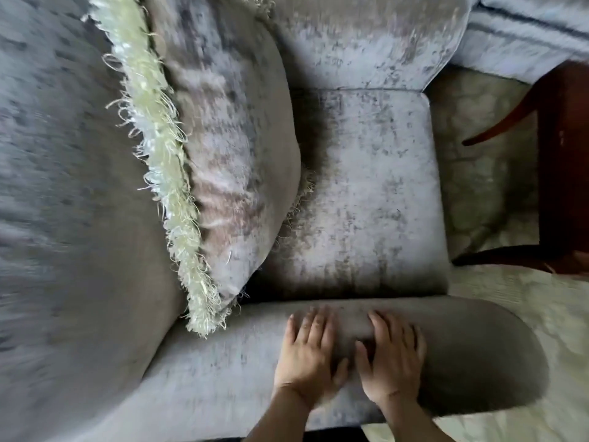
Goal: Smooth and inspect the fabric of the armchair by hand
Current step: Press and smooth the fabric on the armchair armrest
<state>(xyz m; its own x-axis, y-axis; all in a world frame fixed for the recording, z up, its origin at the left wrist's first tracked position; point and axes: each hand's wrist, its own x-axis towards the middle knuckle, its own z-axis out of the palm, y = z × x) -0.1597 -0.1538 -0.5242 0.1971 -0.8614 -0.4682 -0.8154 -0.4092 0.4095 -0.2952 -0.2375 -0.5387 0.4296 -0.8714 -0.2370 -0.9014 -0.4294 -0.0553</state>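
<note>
I look down on a grey crushed-velvet armchair. Its near armrest [223, 362] runs across the bottom of the view. My left hand [307, 355] lies flat on top of that armrest, fingers spread, holding nothing. My right hand [393, 358] lies flat beside it, a little to the right, also palm down with fingers apart. The two thumbs almost meet. Beyond the hands is the seat cushion [366, 193]. A grey throw pillow [229, 148] with a pale fringe [159, 148] leans against the chair back [63, 186] on the left.
The far armrest [366, 39] lies at the top. A dark wooden table [564, 173] with curved legs stands to the right of the chair on a pale patterned carpet [487, 161]. Another grey upholstered piece [526, 36] shows at the top right.
</note>
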